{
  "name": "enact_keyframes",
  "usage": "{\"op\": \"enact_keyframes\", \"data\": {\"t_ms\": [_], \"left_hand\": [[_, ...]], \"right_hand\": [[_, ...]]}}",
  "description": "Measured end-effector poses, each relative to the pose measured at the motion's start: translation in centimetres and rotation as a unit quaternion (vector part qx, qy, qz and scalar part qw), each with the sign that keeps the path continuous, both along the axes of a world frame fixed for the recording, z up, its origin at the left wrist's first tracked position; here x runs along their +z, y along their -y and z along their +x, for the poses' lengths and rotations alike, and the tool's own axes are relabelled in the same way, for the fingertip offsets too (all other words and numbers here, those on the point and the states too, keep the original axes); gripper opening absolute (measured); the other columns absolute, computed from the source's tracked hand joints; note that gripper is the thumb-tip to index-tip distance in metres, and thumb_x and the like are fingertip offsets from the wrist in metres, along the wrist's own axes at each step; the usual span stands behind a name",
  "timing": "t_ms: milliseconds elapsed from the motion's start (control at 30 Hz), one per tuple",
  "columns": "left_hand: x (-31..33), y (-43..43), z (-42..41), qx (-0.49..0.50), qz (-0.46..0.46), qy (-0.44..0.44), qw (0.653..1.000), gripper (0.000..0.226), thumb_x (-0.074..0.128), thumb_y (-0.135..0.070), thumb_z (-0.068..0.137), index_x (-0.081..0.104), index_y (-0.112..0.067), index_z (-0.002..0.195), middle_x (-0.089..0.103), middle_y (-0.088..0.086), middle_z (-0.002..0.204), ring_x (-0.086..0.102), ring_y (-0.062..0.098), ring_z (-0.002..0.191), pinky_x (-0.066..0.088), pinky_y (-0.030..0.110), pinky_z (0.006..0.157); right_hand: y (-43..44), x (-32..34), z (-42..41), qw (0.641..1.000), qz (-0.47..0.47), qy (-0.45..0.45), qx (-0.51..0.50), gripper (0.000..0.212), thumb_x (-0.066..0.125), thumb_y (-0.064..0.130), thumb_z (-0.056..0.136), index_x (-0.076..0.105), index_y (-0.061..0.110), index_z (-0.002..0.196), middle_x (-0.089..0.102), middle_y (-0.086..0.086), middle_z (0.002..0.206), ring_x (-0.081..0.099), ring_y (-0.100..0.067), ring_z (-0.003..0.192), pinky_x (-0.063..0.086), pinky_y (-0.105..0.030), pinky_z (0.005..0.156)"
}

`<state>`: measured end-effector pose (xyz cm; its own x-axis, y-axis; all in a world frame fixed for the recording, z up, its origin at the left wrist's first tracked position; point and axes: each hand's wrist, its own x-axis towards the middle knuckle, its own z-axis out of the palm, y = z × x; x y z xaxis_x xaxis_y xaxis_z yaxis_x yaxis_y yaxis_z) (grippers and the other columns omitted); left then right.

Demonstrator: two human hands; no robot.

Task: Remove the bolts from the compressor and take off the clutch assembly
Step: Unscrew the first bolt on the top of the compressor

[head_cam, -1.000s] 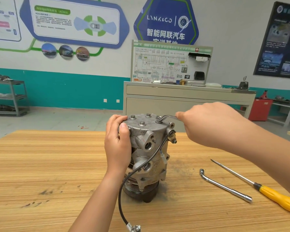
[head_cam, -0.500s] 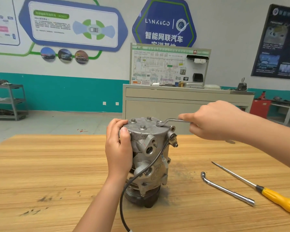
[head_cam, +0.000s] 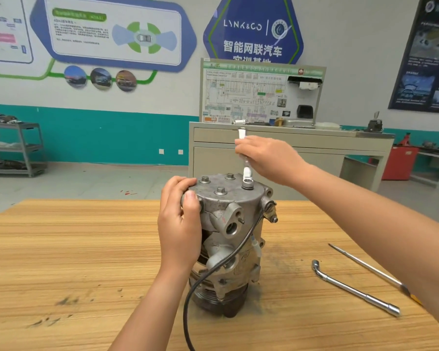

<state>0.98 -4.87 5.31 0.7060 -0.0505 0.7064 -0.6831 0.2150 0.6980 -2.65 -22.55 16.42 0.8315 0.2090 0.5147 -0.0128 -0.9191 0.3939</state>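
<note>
Two hands work on a compressor standing on end on a wooden table.
The left hand wraps fingers and thumb round the compressor's top left edge. The right hand, just above the compressor, curls its fingers round a small wrench whose end sits over the right rear bolt of the top plate; three more bolts stand beside it. A black cable hangs down the compressor's front. Right of the compressor lie an L-shaped socket wrench and, beyond it, a screwdriver.
</note>
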Motion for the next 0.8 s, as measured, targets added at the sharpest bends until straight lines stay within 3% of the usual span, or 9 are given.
{"op": "enact_keyframes", "data": {"t_ms": [133, 200, 267, 367, 433, 600, 800], "left_hand": [[0.0, 0.3, -0.2, 0.003, -0.013, -0.002, 1.0, 0.044, 0.026, -0.048, 0.079, 0.055, -0.023, 0.101, 0.046, -0.022, 0.112, 0.039, -0.023, 0.104, 0.026, -0.005, 0.08], [-0.1, 0.3, -0.2, 0.004, -0.014, -0.004, 1.0, 0.046, 0.026, -0.048, 0.08, 0.056, -0.022, 0.102, 0.047, -0.02, 0.112, 0.039, -0.023, 0.104, 0.026, -0.005, 0.081], [0.0, 0.2, -0.2, 0.003, -0.011, -0.008, 1.0, 0.047, 0.026, -0.049, 0.079, 0.056, -0.022, 0.103, 0.049, -0.014, 0.113, 0.04, -0.021, 0.105, 0.027, -0.004, 0.081], [0.0, 0.1, -0.3, -0.004, -0.009, -0.017, 1.0, 0.047, 0.026, -0.05, 0.079, 0.055, -0.023, 0.103, 0.049, -0.014, 0.114, 0.041, -0.019, 0.105, 0.028, -0.003, 0.081], [0.1, 0.1, -0.4, -0.007, -0.008, -0.018, 1.0, 0.048, 0.026, -0.05, 0.078, 0.056, -0.023, 0.103, 0.047, -0.02, 0.113, 0.04, -0.022, 0.104, 0.027, -0.004, 0.079], [0.2, 0.0, -0.4, -0.009, -0.002, -0.016, 1.0, 0.049, 0.025, -0.051, 0.078, 0.055, -0.022, 0.104, 0.048, -0.012, 0.115, 0.039, -0.022, 0.104, 0.027, -0.005, 0.08], [0.2, -0.1, -0.4, -0.01, 0.002, -0.015, 1.0, 0.05, 0.026, -0.051, 0.077, 0.055, -0.022, 0.104, 0.047, -0.014, 0.115, 0.039, -0.023, 0.103, 0.026, -0.005, 0.079]], "right_hand": [[1.4, -0.5, -4.0, 0.98, 0.15, 0.116, -0.053, 0.027, 0.036, 0.019, 0.1, 0.053, 0.004, 0.115, 0.064, -0.015, 0.096, 0.06, -0.034, 0.088, 0.045, -0.043, 0.07], [1.4, 0.3, -5.9, 0.961, 0.225, 0.152, -0.052, 0.027, 0.034, 0.023, 0.1, 0.049, 0.006, 0.115, 0.057, -0.006, 0.071, 0.055, -0.031, 0.068, 0.043, -0.04, 0.062], [0.8, 1.0, -7.7, 0.965, 0.214, 0.121, -0.091, 0.027, 0.033, 0.026, 0.1, 0.046, 0.014, 0.12, 0.044, 0.002, 0.06, 0.048, -0.026, 0.06, 0.038, -0.035, 0.058], [-1.4, 1.3, -9.9, 0.971, 0.13, -0.001, -0.199, 0.027, 0.029, 0.029, 0.099, 0.045, 0.027, 0.122, 0.047, 0.0, 0.064, 0.047, -0.019, 0.054, 0.043, -0.031, 0.053], [-3.0, 0.9, -11.2, 0.969, 0.1, -0.034, -0.222, 0.028, 0.028, 0.028, 0.099, 0.043, 0.034, 0.122, 0.048, 0.002, 0.067, 0.046, -0.016, 0.056, 0.045, -0.03, 0.052], [-4.8, 0.1, -12.1, 0.966, 0.004, -0.041, -0.256, 0.04, 0.035, 0.015, 0.095, 0.04, 0.035, 0.129, 0.038, 0.005, 0.063, 0.033, -0.012, 0.051, 0.03, -0.024, 0.041], [-5.3, -0.4, -11.7, 0.964, 0.003, -0.041, -0.262, 0.039, 0.036, 0.015, 0.094, 0.041, 0.032, 0.129, 0.035, 0.005, 0.063, 0.03, -0.014, 0.051, 0.026, -0.024, 0.041]]}}
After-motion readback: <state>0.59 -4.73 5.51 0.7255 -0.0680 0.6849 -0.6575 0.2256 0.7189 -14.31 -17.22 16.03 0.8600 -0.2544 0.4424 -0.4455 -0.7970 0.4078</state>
